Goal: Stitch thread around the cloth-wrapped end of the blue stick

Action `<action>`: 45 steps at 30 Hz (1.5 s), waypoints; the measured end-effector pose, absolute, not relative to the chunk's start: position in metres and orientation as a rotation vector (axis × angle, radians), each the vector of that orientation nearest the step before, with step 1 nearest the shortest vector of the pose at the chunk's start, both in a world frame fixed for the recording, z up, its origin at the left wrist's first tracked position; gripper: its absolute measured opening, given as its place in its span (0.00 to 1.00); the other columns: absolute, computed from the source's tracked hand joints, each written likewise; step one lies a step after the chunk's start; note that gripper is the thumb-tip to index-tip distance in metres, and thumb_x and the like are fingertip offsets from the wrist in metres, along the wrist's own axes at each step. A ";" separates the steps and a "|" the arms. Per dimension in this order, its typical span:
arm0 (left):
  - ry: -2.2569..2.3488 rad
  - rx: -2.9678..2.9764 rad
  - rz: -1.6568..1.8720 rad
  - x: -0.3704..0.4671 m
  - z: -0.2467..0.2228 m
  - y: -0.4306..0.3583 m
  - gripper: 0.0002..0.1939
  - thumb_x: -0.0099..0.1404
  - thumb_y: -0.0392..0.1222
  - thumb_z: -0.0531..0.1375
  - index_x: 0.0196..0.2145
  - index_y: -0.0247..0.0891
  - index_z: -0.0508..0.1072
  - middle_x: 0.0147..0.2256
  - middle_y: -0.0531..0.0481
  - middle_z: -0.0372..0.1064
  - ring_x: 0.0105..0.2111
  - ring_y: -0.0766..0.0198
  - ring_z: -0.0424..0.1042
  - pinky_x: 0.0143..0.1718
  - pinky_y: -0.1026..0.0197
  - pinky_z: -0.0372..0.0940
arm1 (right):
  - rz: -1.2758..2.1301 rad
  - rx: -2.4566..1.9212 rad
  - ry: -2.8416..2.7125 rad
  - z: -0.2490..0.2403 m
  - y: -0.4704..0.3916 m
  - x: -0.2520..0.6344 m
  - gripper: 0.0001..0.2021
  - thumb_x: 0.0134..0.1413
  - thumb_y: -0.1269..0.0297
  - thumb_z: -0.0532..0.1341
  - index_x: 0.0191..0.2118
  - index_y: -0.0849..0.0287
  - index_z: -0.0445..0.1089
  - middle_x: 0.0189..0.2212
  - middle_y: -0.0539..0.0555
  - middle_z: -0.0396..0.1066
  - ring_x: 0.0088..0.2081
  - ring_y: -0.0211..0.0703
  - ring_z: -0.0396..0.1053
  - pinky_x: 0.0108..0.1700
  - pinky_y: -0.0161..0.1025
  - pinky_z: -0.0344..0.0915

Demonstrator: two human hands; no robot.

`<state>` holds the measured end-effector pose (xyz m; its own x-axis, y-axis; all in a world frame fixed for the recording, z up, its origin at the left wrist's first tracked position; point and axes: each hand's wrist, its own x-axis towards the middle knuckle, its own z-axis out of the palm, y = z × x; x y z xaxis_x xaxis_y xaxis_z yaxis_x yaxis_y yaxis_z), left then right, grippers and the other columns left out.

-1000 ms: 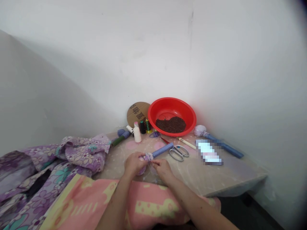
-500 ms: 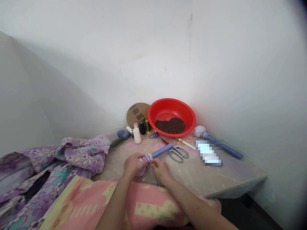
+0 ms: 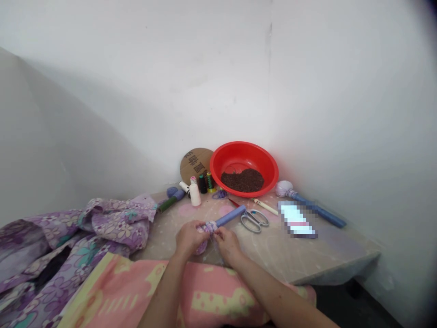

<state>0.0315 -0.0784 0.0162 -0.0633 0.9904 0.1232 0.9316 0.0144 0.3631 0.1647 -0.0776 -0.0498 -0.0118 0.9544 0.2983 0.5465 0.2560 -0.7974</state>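
A blue-handled stick [image 3: 231,216] with a purple patterned cloth head [image 3: 200,247] lies at a slant over the front part of the table. My left hand [image 3: 190,237] is wrapped round the cloth head near where it joins the handle. Just right of it, my right hand [image 3: 228,243] is closed in a pinch beside the gathered cloth. Thin pale thread shows faintly between the two hands; its end at my right fingertips is too small to make out clearly. Grey-handled scissors [image 3: 251,221] rest right of the handle.
A red basin [image 3: 244,148] holding dark brown grains stands at the back, beside a cardboard disc [image 3: 194,165] and thread spools [image 3: 195,195]. Another blue-handled stick [image 3: 319,210] and a blurred bright phone [image 3: 297,219] lie right. Flowered cloth [image 3: 116,221] covers the left side.
My right hand has shifted very slightly, staying close to the gathered cloth. My left hand keeps its hold on the cloth head. The view has tilted a little.
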 end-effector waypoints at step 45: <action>2.115 2.192 0.639 0.041 0.012 -0.092 0.17 0.49 0.46 0.55 0.39 0.44 0.69 0.40 0.50 0.68 0.40 0.60 0.65 0.37 0.64 0.57 | 0.177 -1.501 -1.600 -0.025 -0.083 0.184 0.10 0.50 0.68 0.49 0.32 0.60 0.67 0.33 0.56 0.66 0.35 0.41 0.62 0.36 0.34 0.53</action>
